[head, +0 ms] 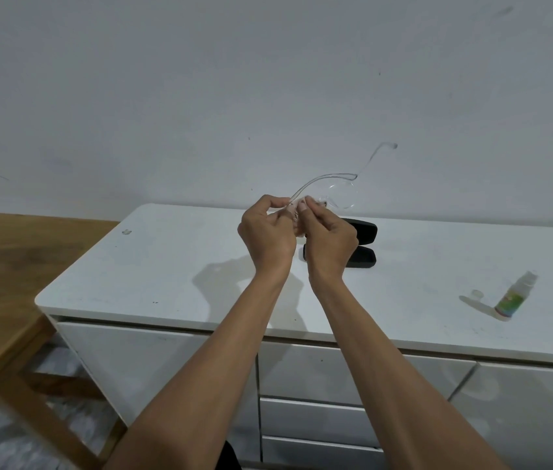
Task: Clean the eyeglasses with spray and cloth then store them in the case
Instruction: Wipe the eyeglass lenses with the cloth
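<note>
Clear-framed eyeglasses (pixel 342 195) are held up above the white cabinet top, one temple arm pointing up and right. My left hand (pixel 265 232) grips the frame at its left side. My right hand (pixel 329 239) pinches a small pale cloth (pixel 298 213) against the left lens, which is hidden by the cloth and fingers. Behind my right hand lies the open black glasses case (pixel 364 244), partly hidden. At the right of the top stands a small spray bottle (pixel 514 296) with a green label, tilted, its clear cap (pixel 477 294) lying beside it.
The white cabinet (pixel 153 266) has drawers below its front edge. A wooden table (pixel 7 259) stands to the left, lower and close by. A pale wall rises right behind the cabinet. A small mark (pixel 127 231) sits on the top's far left.
</note>
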`<state>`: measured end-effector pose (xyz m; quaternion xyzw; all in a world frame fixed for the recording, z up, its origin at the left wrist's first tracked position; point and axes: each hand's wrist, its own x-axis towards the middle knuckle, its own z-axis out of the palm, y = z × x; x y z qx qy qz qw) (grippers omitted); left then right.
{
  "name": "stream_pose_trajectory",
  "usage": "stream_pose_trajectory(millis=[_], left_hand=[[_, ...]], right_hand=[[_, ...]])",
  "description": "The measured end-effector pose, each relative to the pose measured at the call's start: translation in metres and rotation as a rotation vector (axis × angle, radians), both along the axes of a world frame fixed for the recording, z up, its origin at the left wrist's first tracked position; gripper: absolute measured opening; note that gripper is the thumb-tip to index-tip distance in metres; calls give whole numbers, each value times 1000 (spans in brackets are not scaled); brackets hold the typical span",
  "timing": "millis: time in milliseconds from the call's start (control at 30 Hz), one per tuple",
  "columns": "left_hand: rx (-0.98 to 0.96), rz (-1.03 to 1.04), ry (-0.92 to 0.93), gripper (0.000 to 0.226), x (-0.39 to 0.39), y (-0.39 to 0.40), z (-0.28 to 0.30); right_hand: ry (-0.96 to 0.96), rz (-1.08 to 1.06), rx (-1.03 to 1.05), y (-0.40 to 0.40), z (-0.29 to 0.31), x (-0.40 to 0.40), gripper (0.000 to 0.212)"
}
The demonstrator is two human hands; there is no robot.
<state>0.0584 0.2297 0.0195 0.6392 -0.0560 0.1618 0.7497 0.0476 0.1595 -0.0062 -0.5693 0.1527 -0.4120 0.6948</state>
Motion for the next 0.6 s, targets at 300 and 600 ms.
stream_pose_trajectory(millis=[300,600], left_hand=[[-73,-49,128,15,8,11,-6],[-44,-59,116,13,5,13,-4]], right_hand=[[97,205,-143,-17,-3,-10,12],[151,50,-266,-15,-4,-25,12]])
